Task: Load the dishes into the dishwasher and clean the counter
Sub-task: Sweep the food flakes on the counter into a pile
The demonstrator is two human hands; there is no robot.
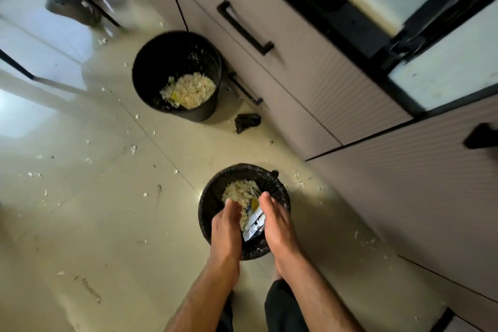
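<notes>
2 hands, the left hand [226, 226] and right hand [277, 224], reach with straight fingers into the lined bin [213, 213] at 6 o'clock, cupping food scraps [239, 191] and a wrapper [254, 225] between the palms, gripping nothing. Judged best: keep palms together and low inside the rim so nothing joins the scraps on the floor [107, 197]. 1 more black bin [175, 75] stands at 11 o'clock; no dishwasher shows.
</notes>
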